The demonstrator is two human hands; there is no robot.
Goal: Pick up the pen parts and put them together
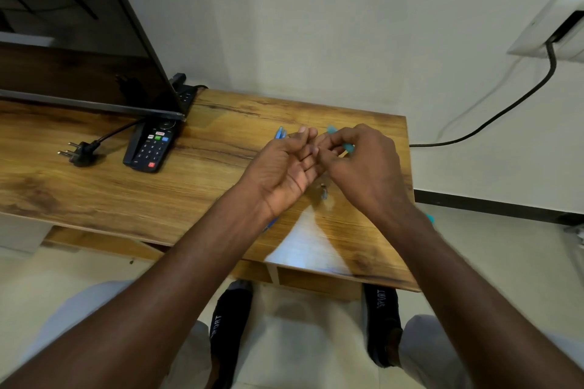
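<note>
The room is evenly, rather dimly lit, with a soft greenish cast on the wall. A pale glare patch lies on the wooden table near its front edge, perhaps from a lamp overhead. Soft shadows spread under both forearms. The wide lens bends the television and the table edges. The hands look slightly smeared by motion.
</note>
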